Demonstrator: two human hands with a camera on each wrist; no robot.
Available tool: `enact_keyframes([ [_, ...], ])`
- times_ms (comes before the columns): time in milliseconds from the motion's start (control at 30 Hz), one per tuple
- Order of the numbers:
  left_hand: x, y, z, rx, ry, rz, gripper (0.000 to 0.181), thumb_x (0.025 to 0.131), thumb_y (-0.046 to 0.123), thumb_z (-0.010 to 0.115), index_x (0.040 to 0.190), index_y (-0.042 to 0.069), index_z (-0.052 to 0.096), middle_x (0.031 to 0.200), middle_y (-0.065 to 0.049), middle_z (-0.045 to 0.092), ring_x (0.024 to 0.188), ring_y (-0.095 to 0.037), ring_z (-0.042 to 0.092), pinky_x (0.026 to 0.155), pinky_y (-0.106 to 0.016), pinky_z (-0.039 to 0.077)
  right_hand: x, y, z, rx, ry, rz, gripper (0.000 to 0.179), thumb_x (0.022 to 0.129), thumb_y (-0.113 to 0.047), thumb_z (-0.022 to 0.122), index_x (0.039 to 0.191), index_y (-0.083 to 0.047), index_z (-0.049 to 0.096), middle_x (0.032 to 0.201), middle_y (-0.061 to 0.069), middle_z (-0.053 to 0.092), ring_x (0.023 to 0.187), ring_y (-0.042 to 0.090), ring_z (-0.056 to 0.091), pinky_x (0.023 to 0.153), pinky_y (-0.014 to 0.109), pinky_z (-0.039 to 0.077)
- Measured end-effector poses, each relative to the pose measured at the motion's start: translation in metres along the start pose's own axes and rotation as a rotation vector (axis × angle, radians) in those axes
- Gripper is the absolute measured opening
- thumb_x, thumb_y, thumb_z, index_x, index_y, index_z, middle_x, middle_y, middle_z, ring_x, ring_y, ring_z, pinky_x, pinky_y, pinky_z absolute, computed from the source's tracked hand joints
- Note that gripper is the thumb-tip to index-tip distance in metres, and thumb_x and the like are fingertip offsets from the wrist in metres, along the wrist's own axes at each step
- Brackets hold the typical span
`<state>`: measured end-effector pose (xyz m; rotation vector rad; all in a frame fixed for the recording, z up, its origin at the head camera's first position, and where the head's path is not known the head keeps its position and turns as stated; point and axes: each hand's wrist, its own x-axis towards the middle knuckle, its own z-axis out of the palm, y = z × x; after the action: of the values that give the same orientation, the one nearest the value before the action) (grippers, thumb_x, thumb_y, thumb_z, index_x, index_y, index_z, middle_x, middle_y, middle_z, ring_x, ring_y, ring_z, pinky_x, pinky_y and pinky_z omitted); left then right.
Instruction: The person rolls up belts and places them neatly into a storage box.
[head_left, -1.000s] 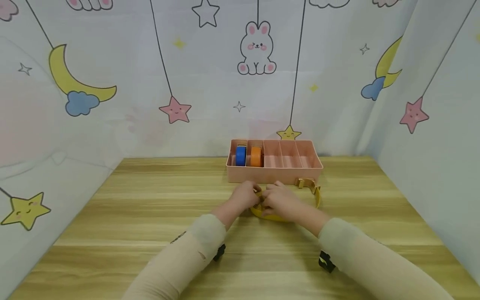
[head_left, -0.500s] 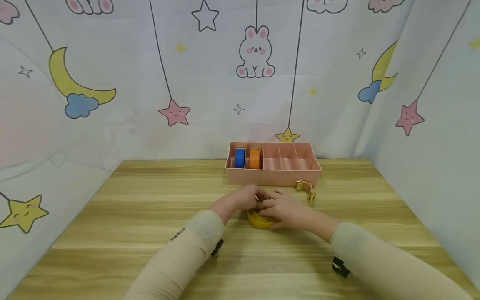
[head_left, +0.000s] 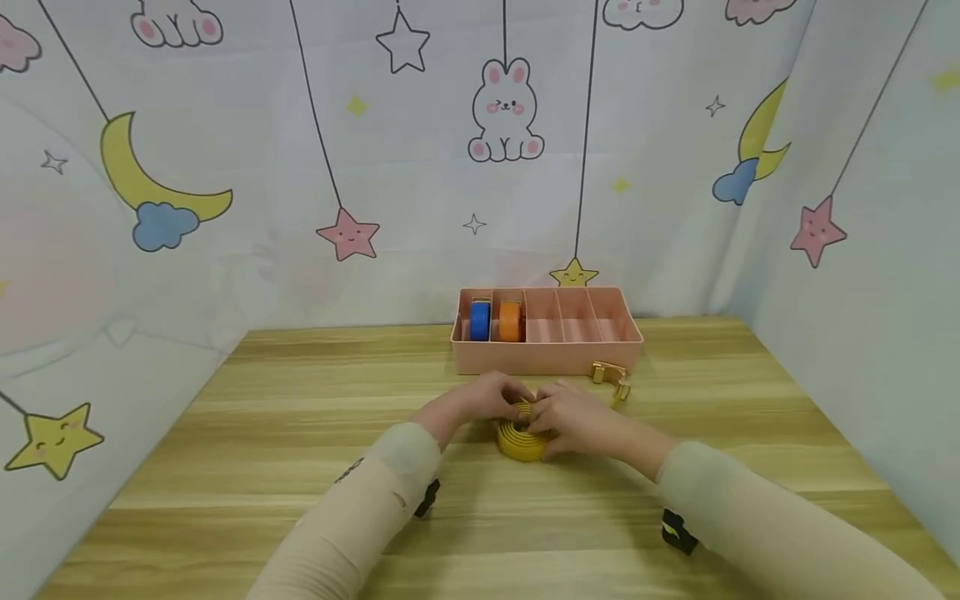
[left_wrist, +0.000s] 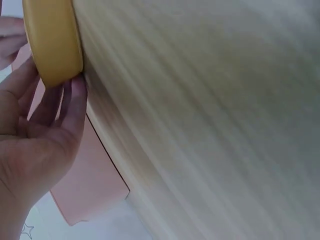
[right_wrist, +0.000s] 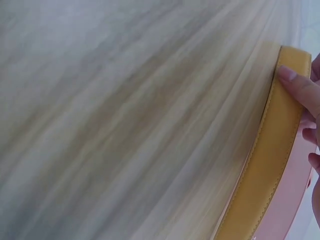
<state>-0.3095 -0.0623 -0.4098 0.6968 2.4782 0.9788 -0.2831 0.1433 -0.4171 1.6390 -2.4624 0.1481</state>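
Note:
A yellow belt (head_left: 522, 446) stands on its edge on the table in a rolled coil. Its gold buckle (head_left: 611, 373) lies at the loose end, to the right and just in front of the pink box. My left hand (head_left: 492, 397) holds the coil from the left; in the left wrist view its fingertips (left_wrist: 77, 87) touch the coil's outer side. My right hand (head_left: 577, 421) grips the belt from the right. The right wrist view has the thumb (right_wrist: 295, 82) pressed on the stitched outer face of the belt (right_wrist: 265, 170), with the other fingers partly hidden behind it.
Behind the hands stands a pink divided box (head_left: 547, 357). A rolled blue belt (head_left: 480, 321) and a rolled orange belt (head_left: 511, 322) sit in its two left compartments. The wooden table (head_left: 315, 367) ends at a printed curtain (head_left: 420, 167).
The coil has become rounder and tighter, and the loose length on the right has shortened. The buckle has shifted slightly left. Over the last half second, both hands have moved only a little.

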Motion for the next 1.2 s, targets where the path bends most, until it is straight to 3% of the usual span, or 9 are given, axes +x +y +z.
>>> enact_keyframes([
  [167,-0.005,0.004,0.009,-0.011,0.167,-0.097,0.032,0.086,0.019,0.074,0.116,0.008,0.070,0.111,-0.005,0.067,0.100,-0.020,0.060,0.085,-0.033,0.051,0.011,-0.005,0.003,-0.050,0.001,0.077,0.030,0.069,-0.046,0.083,0.081,-0.019,0.076,0.078,-0.014,0.064,0.079,0.010,0.043,0.069,0.030,0.034],
  [300,-0.008,0.013,0.017,0.027,0.259,-0.224,0.016,0.082,0.017,0.074,0.085,0.003,0.067,0.073,0.000,0.057,0.063,-0.013,0.051,0.056,-0.025,0.043,0.017,-0.010,0.004,-0.087,0.025,0.135,0.033,0.070,-0.050,0.082,0.065,-0.021,0.066,0.063,-0.016,0.054,0.073,0.012,0.043,0.067,0.032,0.032],
  [367,-0.009,0.017,0.020,0.055,0.288,-0.260,0.014,0.080,0.012,0.072,0.081,0.000,0.064,0.068,0.000,0.051,0.057,-0.013,0.044,0.050,-0.024,0.037,0.020,-0.012,0.004,-0.109,0.040,0.155,0.035,0.070,-0.051,0.082,0.063,-0.021,0.065,0.061,-0.016,0.053,0.072,0.013,0.043,0.066,0.032,0.032],
  [433,-0.008,0.020,0.020,0.087,0.299,-0.274,0.013,0.080,0.009,0.070,0.087,-0.001,0.065,0.073,-0.003,0.056,0.060,-0.015,0.047,0.052,-0.024,0.040,0.021,-0.013,0.003,-0.124,0.047,0.167,0.035,0.069,-0.052,0.081,0.063,-0.021,0.066,0.060,-0.015,0.054,0.071,0.013,0.044,0.066,0.031,0.032],
  [533,-0.008,0.022,0.019,0.110,0.314,-0.277,0.029,0.079,0.005,0.069,0.107,-0.002,0.067,0.098,-0.009,0.066,0.079,-0.019,0.056,0.067,-0.029,0.049,0.022,-0.014,0.002,-0.140,0.038,0.161,0.035,0.070,-0.053,0.080,0.068,-0.020,0.069,0.063,-0.015,0.057,0.071,0.013,0.043,0.066,0.031,0.033],
  [667,-0.007,0.022,0.019,0.128,0.278,-0.262,0.033,0.079,0.002,0.067,0.111,-0.002,0.068,0.108,-0.012,0.067,0.092,-0.023,0.059,0.080,-0.034,0.052,0.019,-0.013,0.002,-0.156,0.013,0.100,0.036,0.072,-0.054,0.078,0.076,-0.019,0.072,0.072,-0.012,0.062,0.074,0.013,0.042,0.067,0.030,0.031],
  [900,-0.003,0.025,0.015,0.126,0.157,-0.171,0.035,0.080,-0.004,0.062,0.113,0.002,0.070,0.104,-0.009,0.068,0.090,-0.020,0.059,0.079,-0.033,0.051,0.005,-0.006,-0.004,-0.184,-0.020,-0.064,0.041,0.072,-0.050,0.080,0.095,-0.017,0.076,0.090,-0.008,0.067,0.088,0.015,0.048,0.075,0.031,0.038],
  [1067,-0.003,0.025,0.008,0.130,0.039,-0.068,0.038,0.080,-0.009,0.063,0.115,0.004,0.070,0.107,-0.006,0.069,0.095,-0.019,0.057,0.090,-0.034,0.048,0.000,0.000,-0.012,-0.124,-0.064,-0.102,0.040,0.071,-0.039,0.085,0.104,-0.019,0.077,0.101,-0.010,0.069,0.098,0.016,0.051,0.082,0.034,0.040],
  [1200,-0.002,0.023,0.004,0.127,-0.004,-0.028,0.037,0.082,-0.006,0.067,0.117,0.005,0.070,0.111,-0.005,0.069,0.102,-0.018,0.058,0.097,-0.036,0.045,0.002,0.002,-0.016,-0.113,-0.060,-0.127,0.038,0.069,-0.038,0.087,0.101,-0.021,0.078,0.099,-0.012,0.069,0.099,0.016,0.052,0.081,0.033,0.040],
])
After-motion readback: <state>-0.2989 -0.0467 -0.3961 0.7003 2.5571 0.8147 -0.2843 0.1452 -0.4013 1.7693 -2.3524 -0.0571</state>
